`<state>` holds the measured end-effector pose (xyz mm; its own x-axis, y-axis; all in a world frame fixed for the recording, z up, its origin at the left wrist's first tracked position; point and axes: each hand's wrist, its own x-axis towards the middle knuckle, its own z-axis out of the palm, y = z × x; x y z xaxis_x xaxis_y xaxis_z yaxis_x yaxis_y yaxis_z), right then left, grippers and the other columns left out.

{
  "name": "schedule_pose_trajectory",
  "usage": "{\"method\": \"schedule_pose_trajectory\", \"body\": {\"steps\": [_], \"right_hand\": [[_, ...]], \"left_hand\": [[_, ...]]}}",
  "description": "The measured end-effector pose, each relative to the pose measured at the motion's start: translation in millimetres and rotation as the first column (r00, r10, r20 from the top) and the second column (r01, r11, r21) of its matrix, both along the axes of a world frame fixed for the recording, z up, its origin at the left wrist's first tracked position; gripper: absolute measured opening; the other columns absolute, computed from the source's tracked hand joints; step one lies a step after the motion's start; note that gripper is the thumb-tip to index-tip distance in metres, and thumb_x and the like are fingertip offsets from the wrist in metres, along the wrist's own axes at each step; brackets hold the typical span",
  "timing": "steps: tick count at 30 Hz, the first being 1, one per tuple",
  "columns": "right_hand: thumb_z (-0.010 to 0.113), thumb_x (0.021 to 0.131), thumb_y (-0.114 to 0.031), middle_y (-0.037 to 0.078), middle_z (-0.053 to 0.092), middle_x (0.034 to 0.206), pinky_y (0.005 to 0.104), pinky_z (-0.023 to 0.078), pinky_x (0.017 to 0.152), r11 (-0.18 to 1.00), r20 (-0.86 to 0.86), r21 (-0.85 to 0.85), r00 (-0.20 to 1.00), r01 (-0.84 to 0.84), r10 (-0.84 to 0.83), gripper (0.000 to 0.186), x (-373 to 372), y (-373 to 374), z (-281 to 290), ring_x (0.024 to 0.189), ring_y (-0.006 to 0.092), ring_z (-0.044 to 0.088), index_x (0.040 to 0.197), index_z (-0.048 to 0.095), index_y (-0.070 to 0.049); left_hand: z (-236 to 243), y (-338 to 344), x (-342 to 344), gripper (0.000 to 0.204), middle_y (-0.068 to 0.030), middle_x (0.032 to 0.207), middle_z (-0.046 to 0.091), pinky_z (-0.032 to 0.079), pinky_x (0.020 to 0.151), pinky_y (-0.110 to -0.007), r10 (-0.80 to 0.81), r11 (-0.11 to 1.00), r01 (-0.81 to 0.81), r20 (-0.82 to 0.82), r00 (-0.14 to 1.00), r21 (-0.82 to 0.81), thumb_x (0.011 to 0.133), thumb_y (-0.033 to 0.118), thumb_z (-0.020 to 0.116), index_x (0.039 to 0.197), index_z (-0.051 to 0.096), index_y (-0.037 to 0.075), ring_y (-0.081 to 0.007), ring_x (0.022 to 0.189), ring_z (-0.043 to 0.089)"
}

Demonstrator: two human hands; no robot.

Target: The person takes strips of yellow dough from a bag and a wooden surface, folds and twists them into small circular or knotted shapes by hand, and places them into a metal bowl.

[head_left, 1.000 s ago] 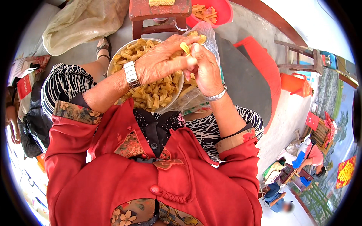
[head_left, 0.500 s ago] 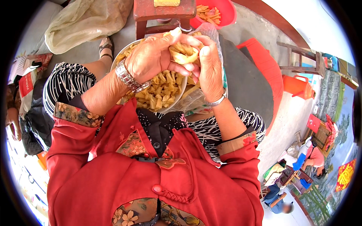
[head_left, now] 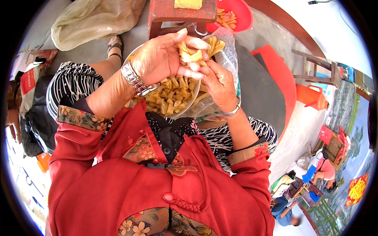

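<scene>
Half a second on, the right hand (head_left: 220, 86) has sunk lower beneath the looped yellow strip (head_left: 192, 56), while the left hand (head_left: 159, 61) has opened out a little more. Up there it lies half-spread, fingers apart, with the strip bent across them; whether they grip it I cannot tell. The right hand has its thumb and fingertips pressed together, seemingly pinching the strip's lower end, though fingers crowd that spot. All this happens in the air just above a pale-rimmed bowl (head_left: 195, 93) heaped with folded yellow pieces (head_left: 171, 100), close before the sitter's patterned lap. Beside the bowl a clear plastic bag (head_left: 232, 59) spreads against a dark grey mat (head_left: 262, 86) edged by a red band (head_left: 278, 70). Beyond the hands stands a worn red stool (head_left: 181, 13) with a yellow block (head_left: 188, 4) on its seat, and next to it a red basin (head_left: 247, 21) of orange strips. Bare grey floor (head_left: 269, 33) runs underneath, a cloudy sack (head_left: 92, 23) slumped on it to the left. Over to the right are a wooden stool (head_left: 321, 67), an orange jug (head_left: 311, 96) and two people (head_left: 327, 171) near a wall painted with scenery (head_left: 356, 129).
</scene>
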<state>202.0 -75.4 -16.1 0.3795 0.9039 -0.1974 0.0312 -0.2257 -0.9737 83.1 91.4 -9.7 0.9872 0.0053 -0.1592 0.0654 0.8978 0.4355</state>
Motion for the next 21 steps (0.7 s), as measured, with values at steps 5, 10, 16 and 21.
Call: {"method": "schedule_pose_trajectory", "body": {"steps": [5, 10, 16, 21], "right_hand": [[0.055, 0.092, -0.023, 0.006, 0.047, 0.059, 0.028, 0.035, 0.052, 0.994, 0.227, 0.056, 0.971, -0.092, 0.077, 0.03, 6, -4, 7, 0.054, 0.0136, 0.044, 0.071, 0.056, -0.001], [0.056, 0.092, -0.024, 0.006, 0.046, 0.058, 0.029, 0.036, 0.052, 0.992, 0.251, 0.108, 0.967, -0.069, 0.04, 0.032, 0, -3, 5, 0.052, 0.0158, 0.042, 0.07, 0.055, 0.0], [0.054, 0.094, -0.025, 0.004, 0.05, 0.064, 0.0258, 0.038, 0.055, 0.993, 0.266, 0.052, 0.96, -0.102, 0.085, 0.032, 0, 2, 1, 0.057, 0.0107, 0.044, 0.075, 0.057, 0.001], [0.055, 0.093, -0.024, 0.005, 0.048, 0.062, 0.0265, 0.037, 0.053, 0.988, 0.279, 0.041, 0.951, -0.147, 0.13, 0.032, -4, 5, 5, 0.055, 0.0122, 0.043, 0.073, 0.055, 0.001]], "left_hand": [[3, 7, -10, 0.048, -0.0047, 0.092, 0.053, 0.049, 0.075, -0.035, 0.079, 0.997, -0.077, -0.047, 0.996, 0.026, 0.098, 0.038, 0.037, 0.115, 0.055, -0.004, -0.0134, 0.068, 0.046], [9, 15, -15, 0.048, -0.0044, 0.094, 0.052, 0.049, 0.072, -0.033, 0.12, 0.988, -0.111, -0.078, 0.99, 0.105, 0.098, 0.039, 0.038, 0.118, 0.053, -0.003, -0.0119, 0.07, 0.047], [27, 5, -17, 0.044, -0.0046, 0.079, 0.06, 0.047, 0.049, -0.024, 0.17, 0.761, 0.084, -0.323, 0.931, 0.643, 0.093, 0.038, 0.052, 0.114, 0.058, -0.001, -0.0098, 0.049, 0.047], [23, 6, -23, 0.022, 0.0068, 0.055, 0.037, 0.029, 0.037, -0.018, 0.26, 0.779, -0.023, -0.29, 0.921, 0.626, 0.092, 0.023, 0.058, 0.093, 0.062, 0.002, -0.0013, 0.042, 0.029]]}}
